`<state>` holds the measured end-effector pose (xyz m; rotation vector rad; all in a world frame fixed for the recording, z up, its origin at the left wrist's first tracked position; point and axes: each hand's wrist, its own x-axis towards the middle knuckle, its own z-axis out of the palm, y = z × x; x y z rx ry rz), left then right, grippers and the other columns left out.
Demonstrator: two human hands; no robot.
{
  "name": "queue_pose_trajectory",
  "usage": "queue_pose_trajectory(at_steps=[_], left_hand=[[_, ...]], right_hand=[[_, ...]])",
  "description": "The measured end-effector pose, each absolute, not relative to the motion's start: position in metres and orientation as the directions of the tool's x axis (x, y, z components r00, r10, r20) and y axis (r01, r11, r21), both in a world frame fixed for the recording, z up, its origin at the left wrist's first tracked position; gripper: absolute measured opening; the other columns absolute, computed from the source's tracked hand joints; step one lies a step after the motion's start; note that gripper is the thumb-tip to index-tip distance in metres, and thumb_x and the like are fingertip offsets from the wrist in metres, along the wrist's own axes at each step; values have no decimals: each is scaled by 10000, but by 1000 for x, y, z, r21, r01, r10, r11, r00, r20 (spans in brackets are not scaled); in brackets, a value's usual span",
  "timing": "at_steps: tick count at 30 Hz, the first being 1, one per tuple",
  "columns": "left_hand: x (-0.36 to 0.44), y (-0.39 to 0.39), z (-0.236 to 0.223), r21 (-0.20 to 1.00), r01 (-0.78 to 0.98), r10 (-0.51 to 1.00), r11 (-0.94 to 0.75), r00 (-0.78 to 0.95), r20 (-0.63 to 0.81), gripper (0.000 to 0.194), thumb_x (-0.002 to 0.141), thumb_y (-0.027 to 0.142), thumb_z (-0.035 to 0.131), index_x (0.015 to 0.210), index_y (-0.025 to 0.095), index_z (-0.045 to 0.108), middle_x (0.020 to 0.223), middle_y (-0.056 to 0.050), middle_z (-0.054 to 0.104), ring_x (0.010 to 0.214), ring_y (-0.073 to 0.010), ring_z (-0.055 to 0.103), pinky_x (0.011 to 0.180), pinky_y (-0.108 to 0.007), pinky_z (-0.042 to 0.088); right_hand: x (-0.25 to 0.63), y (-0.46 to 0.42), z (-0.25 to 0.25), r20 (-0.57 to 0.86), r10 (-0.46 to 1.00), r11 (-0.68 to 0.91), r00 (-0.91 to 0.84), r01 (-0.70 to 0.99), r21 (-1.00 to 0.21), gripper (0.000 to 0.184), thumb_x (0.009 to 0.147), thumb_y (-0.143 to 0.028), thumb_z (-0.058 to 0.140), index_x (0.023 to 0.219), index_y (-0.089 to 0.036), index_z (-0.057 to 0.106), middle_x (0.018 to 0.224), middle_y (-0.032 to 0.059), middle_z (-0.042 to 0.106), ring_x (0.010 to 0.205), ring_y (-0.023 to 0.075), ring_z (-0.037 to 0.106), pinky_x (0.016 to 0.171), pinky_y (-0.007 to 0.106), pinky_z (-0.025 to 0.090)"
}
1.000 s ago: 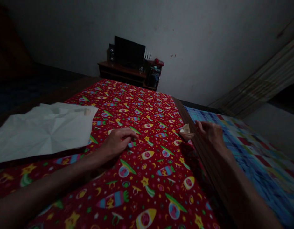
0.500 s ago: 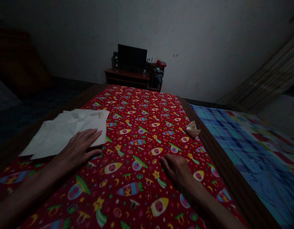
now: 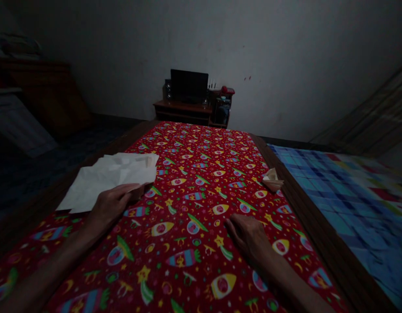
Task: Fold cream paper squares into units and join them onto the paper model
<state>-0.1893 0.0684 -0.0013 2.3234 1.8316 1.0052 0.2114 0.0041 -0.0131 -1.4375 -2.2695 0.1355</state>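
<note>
Brown, flat folded piece, likely paper [image 3: 139, 192], sits between thumb and fingers of our left hand [image 3: 111, 203]; we read this as a pinch, but dim light hides the exact contact. The hand is at the near right corner of the loose stack of creased white sheets [image 3: 106, 176], and we can't tell if it touches them. A small beige patch [image 3: 151, 161] shows at the stack's far right corner. The stack lies by the left edge of the red rocket-print cloth [image 3: 188, 206]. Our right hand [image 3: 251, 232] is low over the cloth's near right part, fingers curled, nothing seen in it; we can't tell how tightly it's closed. Farther out, a beige folded paper form [image 3: 273, 181] sits at the cloth's right edge, beside the dark brown wooden border [image 3: 299, 202], well apart from both hands.

Step in hand, our judgement: handling the brown piece beside the sheets, no fold being made. The next move calls for a light pinch so the piece doesn't crush, plus clearance so the fingers don't drag the top sheets.
</note>
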Motion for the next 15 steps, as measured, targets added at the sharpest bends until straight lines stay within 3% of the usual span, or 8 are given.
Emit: queue_pose_trajectory(at_steps=[3,7,11,15], left_hand=[[-184,60,1,354,855,790,-378,99,605,352,811,207,375,1018,192,658,1063,-22,687,956,-203,657,892,-347,520],[-163,46,6,263,745,670,-613,314,673,378,824,121,376,1102,214,615,1121,-25,658,1024,-189,630,931,-353,501],[-138,36,6,115,665,587,-738,548,595,395,829,90,408,1161,205,589,1148,-62,645,1045,-182,615,904,-306,510],[-123,33,-1,17,667,572,-745,625,532,309,841,97,435,1081,151,621,1044,-101,677,955,-191,647,791,-303,552]], right_hand=[[211,4,-12,323,873,460,-365,836,-300,272,933,-276,379,686,-192,455,619,-4,518,554,112,476,559,243,282],[210,3,-8,311,880,450,-360,841,-301,279,938,-283,367,693,-192,466,629,5,534,564,120,491,561,245,294],[209,2,-7,315,875,460,-367,832,-310,285,940,-286,363,692,-193,471,626,9,544,552,120,489,549,244,300],[210,2,-8,321,873,461,-366,835,-300,275,936,-302,384,699,-193,470,635,12,557,561,123,504,557,245,310]])
